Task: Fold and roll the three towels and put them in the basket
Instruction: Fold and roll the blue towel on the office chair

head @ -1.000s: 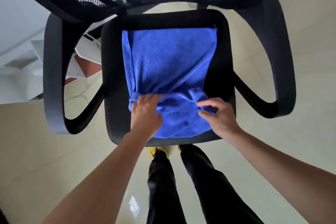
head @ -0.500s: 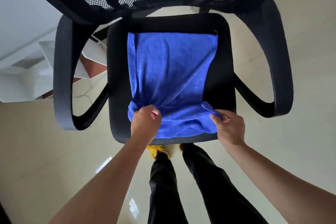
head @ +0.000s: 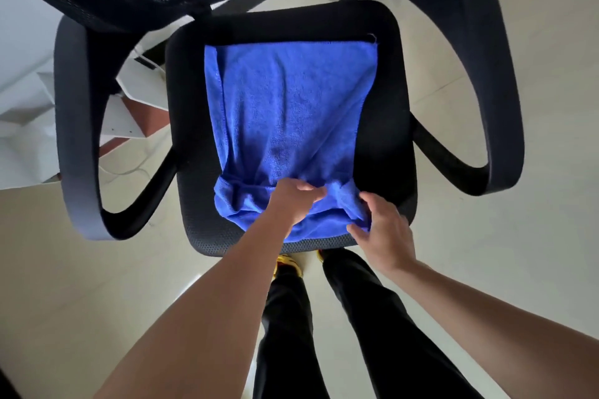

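On the black mesh office chair [head: 382, 126], my left hand [head: 293, 201] is pinching the blue terry towel's [head: 288, 107] rolled near edge; my right hand [head: 384, 230] is cupping its end, fingers loosely spread.

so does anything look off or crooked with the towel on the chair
Slightly. The blue towel narrows toward the near seat edge, its right side slanting inward. The rolled end is bunched and uneven under the left hand and right hand.
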